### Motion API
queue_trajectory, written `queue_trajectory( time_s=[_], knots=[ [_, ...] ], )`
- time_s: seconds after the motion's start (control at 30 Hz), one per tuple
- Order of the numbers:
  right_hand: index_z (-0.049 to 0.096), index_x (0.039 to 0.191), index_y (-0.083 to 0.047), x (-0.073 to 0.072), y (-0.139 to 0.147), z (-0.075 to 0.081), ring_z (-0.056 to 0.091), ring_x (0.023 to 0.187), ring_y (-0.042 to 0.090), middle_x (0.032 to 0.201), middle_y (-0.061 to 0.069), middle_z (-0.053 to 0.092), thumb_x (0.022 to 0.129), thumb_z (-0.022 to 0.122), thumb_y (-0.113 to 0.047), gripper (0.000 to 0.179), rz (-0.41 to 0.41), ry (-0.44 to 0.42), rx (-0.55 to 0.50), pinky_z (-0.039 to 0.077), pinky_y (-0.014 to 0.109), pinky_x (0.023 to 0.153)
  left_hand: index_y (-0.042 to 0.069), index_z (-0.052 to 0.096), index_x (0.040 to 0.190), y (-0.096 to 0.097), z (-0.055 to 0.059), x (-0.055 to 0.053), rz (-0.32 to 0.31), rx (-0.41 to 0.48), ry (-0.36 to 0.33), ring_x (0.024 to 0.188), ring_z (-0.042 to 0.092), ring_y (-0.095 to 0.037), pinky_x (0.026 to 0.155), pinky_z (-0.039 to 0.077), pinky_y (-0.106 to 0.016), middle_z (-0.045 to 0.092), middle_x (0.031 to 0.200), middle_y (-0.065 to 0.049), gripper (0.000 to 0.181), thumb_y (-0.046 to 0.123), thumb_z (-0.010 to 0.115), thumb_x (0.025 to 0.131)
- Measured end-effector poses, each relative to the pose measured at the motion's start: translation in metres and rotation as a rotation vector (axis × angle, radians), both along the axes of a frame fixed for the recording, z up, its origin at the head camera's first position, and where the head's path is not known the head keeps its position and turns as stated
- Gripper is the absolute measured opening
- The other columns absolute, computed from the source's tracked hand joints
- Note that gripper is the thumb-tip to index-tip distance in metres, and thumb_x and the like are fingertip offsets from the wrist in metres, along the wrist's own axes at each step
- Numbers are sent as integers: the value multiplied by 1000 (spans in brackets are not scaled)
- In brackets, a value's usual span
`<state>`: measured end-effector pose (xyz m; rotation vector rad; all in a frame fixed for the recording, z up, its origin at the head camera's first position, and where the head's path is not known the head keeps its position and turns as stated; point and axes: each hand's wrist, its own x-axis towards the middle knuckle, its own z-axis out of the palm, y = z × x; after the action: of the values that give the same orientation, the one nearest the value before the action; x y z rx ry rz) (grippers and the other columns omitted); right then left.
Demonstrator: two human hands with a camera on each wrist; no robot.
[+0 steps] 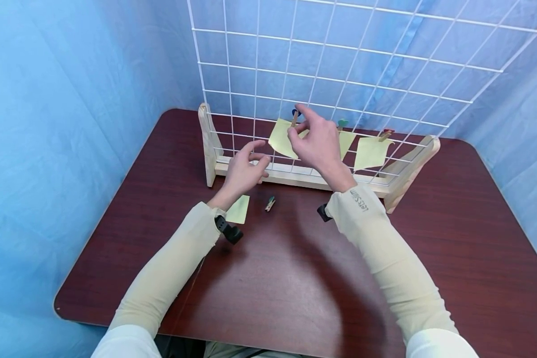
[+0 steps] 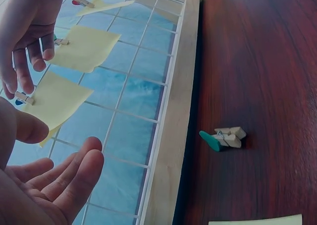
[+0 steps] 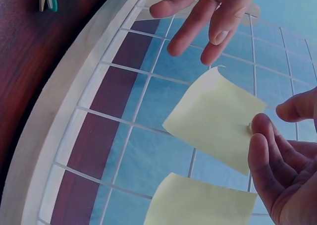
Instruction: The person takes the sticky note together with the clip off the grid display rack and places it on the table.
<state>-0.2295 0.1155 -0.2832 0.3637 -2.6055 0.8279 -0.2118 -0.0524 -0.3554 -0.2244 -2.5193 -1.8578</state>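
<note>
Three pale yellow paper notes hang on a white wire grid (image 1: 268,94), each with a wooden clothespin. The leftmost note (image 1: 279,139) carries a blue-tipped clothespin (image 2: 24,99). My right hand (image 1: 318,141) is right beside that pin, thumb and fingers parted; whether a fingertip touches it is unclear. My left hand (image 1: 243,174) hovers in front of the grid's lower left, fingers loosely spread and holding nothing. Behind my right hand the middle note (image 2: 86,47) is partly hidden in the head view; its pin (image 1: 342,124) has a green tip. A red-tipped pin (image 1: 386,134) holds the right note (image 1: 371,152).
A wooden stand (image 1: 295,178) supports the grid on a dark red table (image 1: 268,278). In front lie a loose green-tipped clothespin (image 1: 270,203) and another yellow note (image 1: 238,210), partly under my left wrist. Blue cloth (image 1: 71,124) surrounds the table.
</note>
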Motion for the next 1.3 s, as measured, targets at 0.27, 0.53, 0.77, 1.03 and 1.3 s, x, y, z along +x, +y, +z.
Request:
queue_trajectory(
  time_s=[0.27, 0.53, 0.77, 1.03, 1.3],
  knots=[
    [44, 133, -16, -4, -2, 5, 52, 52, 13, 80, 1, 68, 85, 49, -27, 49, 7, -70, 66, 38, 29, 50, 16, 47, 125, 5, 2, -5, 11, 22, -3, 65, 66, -20, 59, 53, -42, 65, 103, -9, 39, 25, 55, 88],
    [47, 130, -11, -8, -3, 8, 45, 45, 21, 64, 3, 60, 86, 44, -20, 46, -2, -51, 113, 34, 32, 45, 11, 55, 116, 9, 4, -12, 22, 41, 5, 63, 66, -20, 52, 53, -30, 66, 101, -11, 32, 26, 54, 88],
    [54, 123, -10, -11, -5, 10, 42, 45, 23, 60, 5, 56, 87, 40, -17, 39, -29, -28, 155, 34, 32, 45, 9, 59, 110, 13, 5, -14, 66, 64, 4, 62, 66, -21, 54, 53, -28, 68, 95, -9, 29, 26, 53, 87],
    [59, 117, -12, -13, -5, 11, 48, 49, 21, 73, 5, 64, 90, 40, -21, 35, -43, -14, 152, 36, 32, 45, 7, 62, 107, 17, 5, -16, 88, 87, 22, 58, 65, -16, 53, 53, -26, 69, 89, -7, 27, 25, 54, 88],
    [62, 111, -11, -14, -5, 11, 52, 57, 19, 81, 6, 67, 90, 41, -21, 31, -47, -9, 146, 39, 31, 50, 5, 65, 103, 21, 5, -19, 124, 117, 12, 57, 65, -16, 53, 52, -25, 69, 86, -8, 31, 29, 57, 86]
  ],
)
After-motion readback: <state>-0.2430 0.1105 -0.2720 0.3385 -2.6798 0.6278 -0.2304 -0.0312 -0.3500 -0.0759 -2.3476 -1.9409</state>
